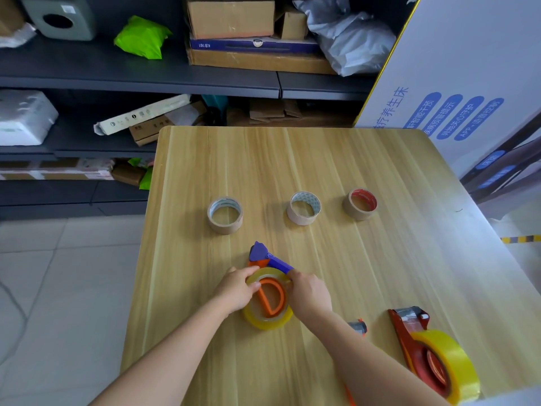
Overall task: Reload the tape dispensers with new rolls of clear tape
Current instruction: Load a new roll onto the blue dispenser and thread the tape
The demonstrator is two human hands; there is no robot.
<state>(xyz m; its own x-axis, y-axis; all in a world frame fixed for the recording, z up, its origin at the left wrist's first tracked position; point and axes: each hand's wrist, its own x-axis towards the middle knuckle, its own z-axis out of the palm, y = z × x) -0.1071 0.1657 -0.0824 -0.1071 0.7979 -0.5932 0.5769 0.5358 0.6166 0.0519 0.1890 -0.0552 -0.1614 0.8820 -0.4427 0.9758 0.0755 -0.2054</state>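
A purple and orange tape dispenser [268,257] lies flat near the table's front middle. A yellowish clear tape roll [266,317] sits around its orange D-shaped hub [270,298]. My left hand [238,290] grips the roll's left rim with curled fingers. On the roll's right rim my right hand [310,294] does the same. At the front right lies a red dispenser [409,341] loaded with a yellow roll [450,356]. Part of a third dispenser [358,328] peeks out behind my right forearm.
Three empty cardboard tape cores stand in a row farther back: left [224,215], middle [304,208], right [360,204]. The wooden table [322,159] has dark shelves with boxes [231,16] behind it and a large white printed carton [456,83] at the right.
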